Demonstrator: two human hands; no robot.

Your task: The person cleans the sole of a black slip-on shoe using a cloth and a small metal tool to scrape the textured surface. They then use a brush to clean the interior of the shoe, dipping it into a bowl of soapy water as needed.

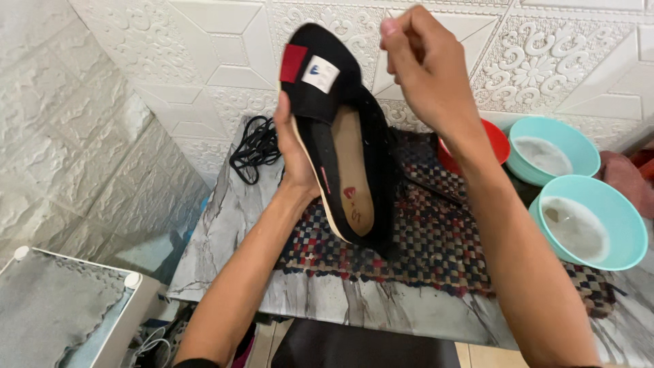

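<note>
Two hands up: left hand (294,153) grip clasps black shoe (340,129); right hand (422,65) fingers pinched, contents unclear

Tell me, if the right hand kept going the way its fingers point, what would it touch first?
Probably the black shoe that the left hand holds up: the right hand has its fingertips bent toward the shoe's upper edge, though depth is unclear.

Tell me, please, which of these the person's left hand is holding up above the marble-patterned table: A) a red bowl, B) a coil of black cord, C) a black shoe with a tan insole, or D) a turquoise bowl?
C: the left hand grips the black shoe by its side, tan insole facing the camera, while the turquoise bowls rest on the table.
</note>
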